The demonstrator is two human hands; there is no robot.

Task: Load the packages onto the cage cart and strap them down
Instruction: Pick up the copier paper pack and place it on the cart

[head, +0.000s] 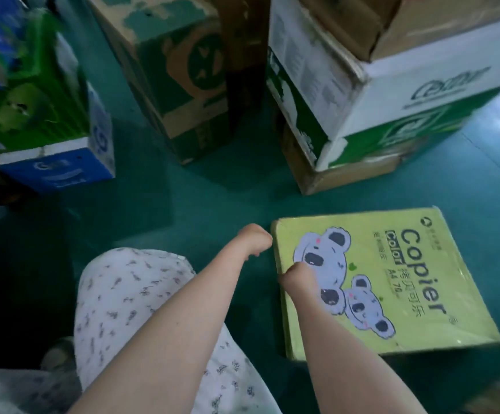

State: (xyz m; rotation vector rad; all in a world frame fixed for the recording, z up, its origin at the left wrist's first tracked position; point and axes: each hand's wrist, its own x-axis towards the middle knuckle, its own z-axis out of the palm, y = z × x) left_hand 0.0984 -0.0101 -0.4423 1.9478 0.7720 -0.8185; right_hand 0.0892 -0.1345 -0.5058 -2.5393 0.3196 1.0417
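Observation:
A flat yellow-green pack of copier paper [392, 282], printed with koalas, lies on the green floor at the lower right. Both my arms reach down to its left edge. My left hand [254, 239] is at the pack's far left corner, its fingers curled down against the side. My right hand [298, 276] is a little nearer on the same edge, and its fingers curl over the rim. The fingertips of both hands are hidden. No cage cart or strap can be made out.
A blue and green carton [42, 115] stands at the left over a dark shape. A worn brown-green carton [177, 70] stands behind the middle. At the right, a white-green carton [377, 94] tops a brown one [347, 174]. My patterned trouser knee [141, 294] is low left.

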